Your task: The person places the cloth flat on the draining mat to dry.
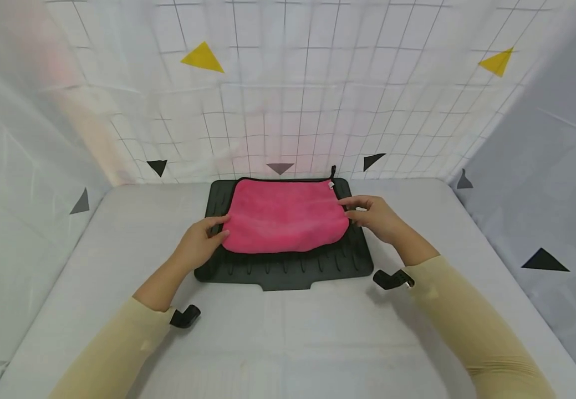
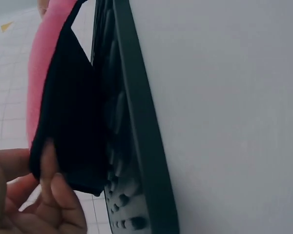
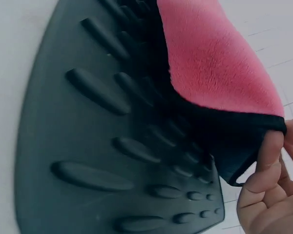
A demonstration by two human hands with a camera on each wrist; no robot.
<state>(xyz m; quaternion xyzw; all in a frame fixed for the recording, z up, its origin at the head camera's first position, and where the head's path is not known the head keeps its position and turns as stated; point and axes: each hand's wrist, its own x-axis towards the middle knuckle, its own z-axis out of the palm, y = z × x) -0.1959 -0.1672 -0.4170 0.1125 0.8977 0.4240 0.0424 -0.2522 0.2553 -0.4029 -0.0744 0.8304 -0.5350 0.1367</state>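
A pink plush cleaning cloth (image 1: pixel 288 215) with black edging, a small white tag and a black hanging loop lies stretched between both hands in the head view. Its left edge is pinched by my left hand (image 1: pixel 199 242), thumb on top and fingers underneath. On the opposite edge, my right hand (image 1: pixel 373 216) pinches the cloth the same way. Both wrist views show the front edge raised above a dark ribbed mat (image 3: pixel 44 146), with a shadowed underside. The cloth (image 2: pixel 41 73) bulges slightly upward in the left wrist view.
The dark mat (image 1: pixel 288 280) has raised oval ribs and a tab at its front, and lies on a white table (image 1: pixel 278 343). Behind it hangs a white grid-lined sheet (image 1: pixel 278 111) with yellow and black triangles. Grey-white side sheets flank the table.
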